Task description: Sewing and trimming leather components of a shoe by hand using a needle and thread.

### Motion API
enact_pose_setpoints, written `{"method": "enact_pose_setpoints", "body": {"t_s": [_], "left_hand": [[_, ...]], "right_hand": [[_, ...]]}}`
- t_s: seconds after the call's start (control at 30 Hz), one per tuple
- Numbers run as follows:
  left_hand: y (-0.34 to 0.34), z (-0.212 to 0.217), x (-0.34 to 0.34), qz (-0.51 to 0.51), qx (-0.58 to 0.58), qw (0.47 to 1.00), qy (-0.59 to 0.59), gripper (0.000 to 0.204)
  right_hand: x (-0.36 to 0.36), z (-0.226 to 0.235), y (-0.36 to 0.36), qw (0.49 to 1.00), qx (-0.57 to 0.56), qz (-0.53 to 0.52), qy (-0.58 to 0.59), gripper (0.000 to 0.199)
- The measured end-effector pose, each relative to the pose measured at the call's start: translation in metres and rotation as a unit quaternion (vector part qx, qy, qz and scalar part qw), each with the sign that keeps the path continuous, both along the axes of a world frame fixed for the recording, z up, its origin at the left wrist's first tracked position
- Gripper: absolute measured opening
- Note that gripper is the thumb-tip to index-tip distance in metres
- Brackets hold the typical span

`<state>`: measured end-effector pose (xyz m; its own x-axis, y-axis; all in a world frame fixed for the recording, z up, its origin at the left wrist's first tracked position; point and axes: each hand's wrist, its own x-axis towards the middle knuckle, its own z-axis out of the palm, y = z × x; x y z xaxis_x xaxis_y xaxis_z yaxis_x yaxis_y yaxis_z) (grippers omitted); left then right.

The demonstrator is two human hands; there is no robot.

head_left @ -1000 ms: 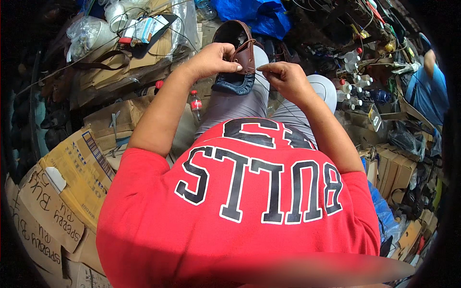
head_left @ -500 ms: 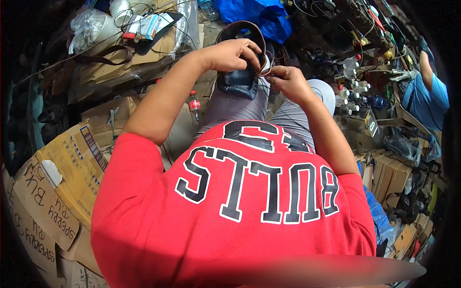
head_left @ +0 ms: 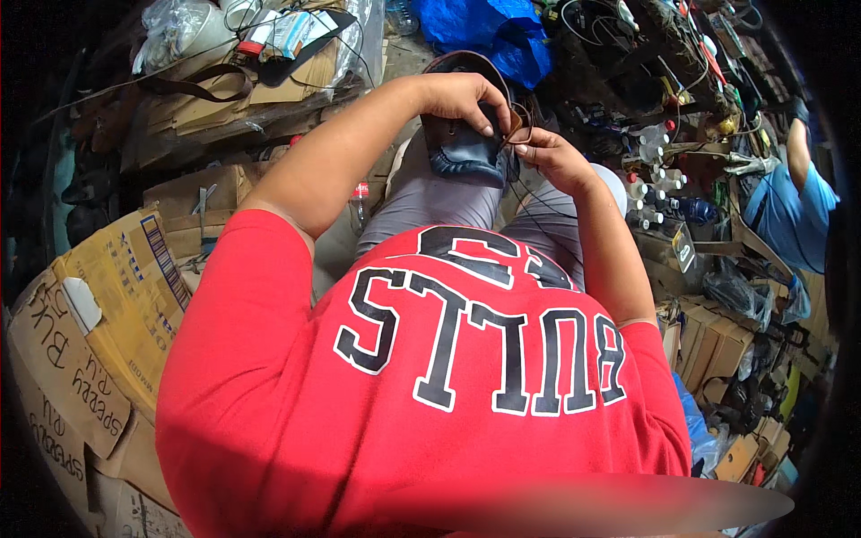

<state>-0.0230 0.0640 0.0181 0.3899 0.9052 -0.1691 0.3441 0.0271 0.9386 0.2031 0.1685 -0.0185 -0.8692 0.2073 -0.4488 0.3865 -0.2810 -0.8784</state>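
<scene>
Two hands, one leg: dark shoe (head_left: 465, 156) has little to brace it

A dark shoe with a blue-black toe rests on the left leg of a seated worker's grey trousers (head_left: 430, 210), its toe toward the wearer. From where I stand, the left hand (head_left: 462, 97) reaches over it, fingers curled at the shoe's right side, its grip holding the upper. The right hand (head_left: 558, 160), just beside, has a narrow grip, thumb and finger pinched on a brown strip (head_left: 516, 125) at that same edge. Whether a needle sits there I cannot tell.

The danger, to my eye, lies in the pull. A hard tug to the right could roll the shoe on the rounded leg, since only the left hand appears to steady it. Too thin a pinch could let the strip slip; too sharp a jerk could strain the leather. With both hands so close, any point in that pinch might prick the left fingers. Should the shoe fall, a blue plastic sheet (head_left: 489, 40) and capped bottles (head_left: 656, 184) crowd the ground ahead and to the right.
</scene>
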Motion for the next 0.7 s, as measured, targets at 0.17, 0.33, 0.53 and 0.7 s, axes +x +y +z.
{"method": "enact_pose_setpoints", "body": {"t_s": [0.17, 0.33, 0.53, 0.7], "left_hand": [[0.005, 0.000, 0.003, -0.014, -0.017, 1.000, 0.003, 0.029], [0.003, -0.003, 0.004, -0.002, -0.014, 1.000, -0.001, 0.028], [0.005, -0.008, 0.006, 0.011, -0.021, 1.000, -0.003, 0.028], [0.004, -0.007, 0.008, 0.012, -0.019, 1.000, 0.003, 0.029]], "right_hand": [[0.000, -0.008, 0.014, 0.998, -0.043, 0.037, 0.000, 0.017], [0.000, -0.015, 0.013, 0.989, -0.149, 0.013, 0.007, 0.017], [-0.001, -0.018, 0.016, 0.985, -0.170, 0.020, 0.017, 0.015], [-0.001, -0.020, 0.021, 0.980, -0.197, 0.023, 0.010, 0.015]]}}
